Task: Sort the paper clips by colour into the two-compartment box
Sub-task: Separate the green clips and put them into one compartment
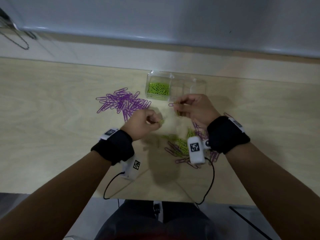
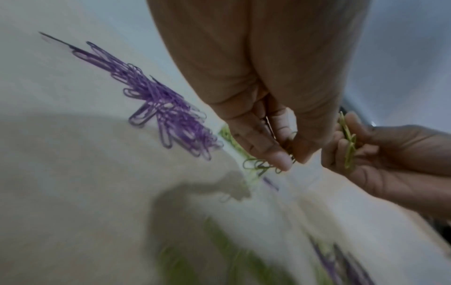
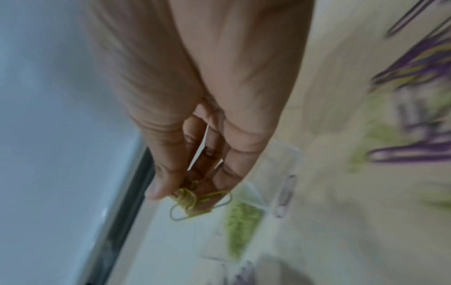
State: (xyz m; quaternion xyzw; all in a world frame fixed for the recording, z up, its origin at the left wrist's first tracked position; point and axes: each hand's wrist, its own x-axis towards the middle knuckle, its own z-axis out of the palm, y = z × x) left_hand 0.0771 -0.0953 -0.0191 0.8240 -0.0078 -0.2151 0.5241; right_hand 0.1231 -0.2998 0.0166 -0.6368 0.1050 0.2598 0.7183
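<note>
A clear two-compartment box (image 1: 195, 84) stands at the table's far side; its left compartment holds green clips (image 1: 158, 90), its right one looks empty. A pile of purple clips (image 1: 123, 103) lies left of the box. A mixed green and purple heap (image 1: 181, 144) lies near me, partly hidden by my right wrist. My left hand (image 1: 147, 124) is curled above the table and pinches green clips (image 2: 258, 164). My right hand (image 1: 190, 107) hovers just in front of the box and pinches a small bunch of green clips (image 3: 195, 202). A single purple clip (image 1: 171, 104) lies by its fingertips.
The wooden table (image 1: 52, 110) ends at a pale wall ledge (image 1: 103, 51) behind the box. Black cables (image 1: 110, 184) run from both wrist cameras to the table's near edge. A chain-like object (image 1: 19, 42) lies at the far left.
</note>
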